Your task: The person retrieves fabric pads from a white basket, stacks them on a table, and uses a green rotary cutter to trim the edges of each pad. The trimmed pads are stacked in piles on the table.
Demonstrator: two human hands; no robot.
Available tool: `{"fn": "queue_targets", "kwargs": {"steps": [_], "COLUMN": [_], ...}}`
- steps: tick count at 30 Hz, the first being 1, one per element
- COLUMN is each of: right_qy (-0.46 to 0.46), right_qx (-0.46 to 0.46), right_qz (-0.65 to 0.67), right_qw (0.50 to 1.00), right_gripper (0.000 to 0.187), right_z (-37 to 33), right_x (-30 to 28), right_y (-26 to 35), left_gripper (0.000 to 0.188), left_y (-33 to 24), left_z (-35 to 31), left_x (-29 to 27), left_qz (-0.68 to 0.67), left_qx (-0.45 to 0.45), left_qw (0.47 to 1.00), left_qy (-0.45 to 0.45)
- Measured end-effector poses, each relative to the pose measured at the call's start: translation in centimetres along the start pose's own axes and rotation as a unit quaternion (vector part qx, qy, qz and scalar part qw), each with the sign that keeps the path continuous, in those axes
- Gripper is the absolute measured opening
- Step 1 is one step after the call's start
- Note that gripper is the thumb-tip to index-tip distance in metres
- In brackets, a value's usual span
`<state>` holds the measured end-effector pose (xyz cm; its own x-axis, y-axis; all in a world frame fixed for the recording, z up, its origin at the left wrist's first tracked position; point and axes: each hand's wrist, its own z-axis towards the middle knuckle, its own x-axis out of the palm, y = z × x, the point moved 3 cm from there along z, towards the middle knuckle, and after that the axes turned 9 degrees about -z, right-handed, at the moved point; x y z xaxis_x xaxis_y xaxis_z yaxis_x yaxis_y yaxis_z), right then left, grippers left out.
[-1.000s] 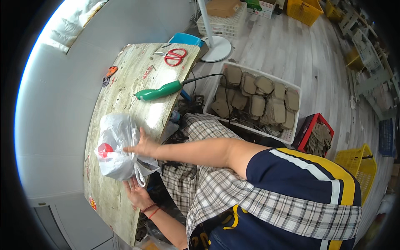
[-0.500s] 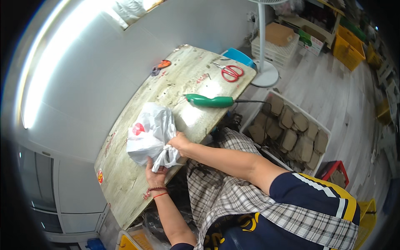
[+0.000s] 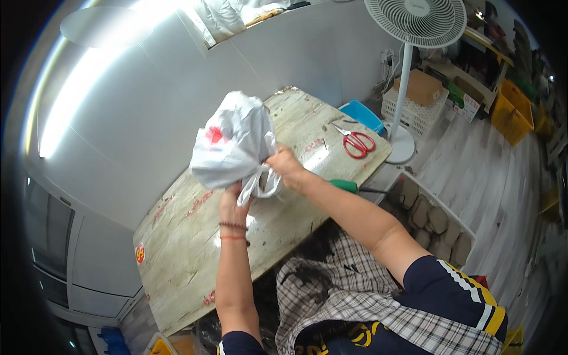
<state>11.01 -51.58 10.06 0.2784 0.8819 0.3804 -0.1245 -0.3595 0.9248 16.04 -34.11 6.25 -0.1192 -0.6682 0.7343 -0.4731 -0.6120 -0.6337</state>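
A full white plastic bag point(image 3: 236, 133) with a red mark is held up above the worn, light-coloured table point(image 3: 195, 260). Its tied loop handles point(image 3: 253, 186) hang on the near side. My left hand point(image 3: 231, 204) is under the bag's near side, supporting it, its fingertips hidden by the plastic. On the right side, my right hand point(image 3: 286, 165) is closed on the bag beside the handles. Behind my right forearm, only the end of a green corded hand tool point(image 3: 343, 185) shows. Farther right lie red-handled scissors point(image 3: 357, 144).
A white standing fan point(image 3: 414, 21) stands beyond the table, near a blue bin point(image 3: 362, 116). On the floor at right, a white crate point(image 3: 467, 236) holds several brown-grey blocks. Yellow crates point(image 3: 512, 112) stand farther back. A pale wall point(image 3: 130, 142) borders the table's far left side.
Both hands have moved the bag up off the table and away from me. My view has tilted upward, bringing the fan's head into sight. My right forearm now covers most of the green tool.
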Motion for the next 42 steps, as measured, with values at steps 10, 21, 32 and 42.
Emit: {"fn": "queue_targets", "kwargs": {"steps": [10, 21, 32, 42], "right_qy": [-0.134, -0.080, -0.364, -0.332], "right_qx": [0.116, 0.159, 0.180, 0.466], "right_qz": [0.097, -0.007, -0.428, -0.395], "right_qw": [0.979, 0.984, 0.807, 0.719], "right_gripper": [0.036, 0.091, 0.042, 0.038], "right_z": [22.8, 16.9, -39.0, -56.6], "right_x": [-10.8, -12.3, -34.0, -31.3], "right_y": [-0.9, -0.1, -7.2, -13.4], "left_gripper": [0.061, 0.026, 0.019, 0.012], "left_y": [-2.9, -8.6, -1.5, -0.6], "left_z": [5.3, -21.0, -26.9, -29.5], "left_x": [13.0, 19.9, 17.7, 15.1], "left_qz": [0.198, 0.010, -0.017, -0.016], "left_qx": [0.129, 0.261, 0.101, 0.030], "left_qw": [0.968, 0.669, 0.633, 0.639], "left_qy": [0.084, 0.696, 0.767, 0.768]}}
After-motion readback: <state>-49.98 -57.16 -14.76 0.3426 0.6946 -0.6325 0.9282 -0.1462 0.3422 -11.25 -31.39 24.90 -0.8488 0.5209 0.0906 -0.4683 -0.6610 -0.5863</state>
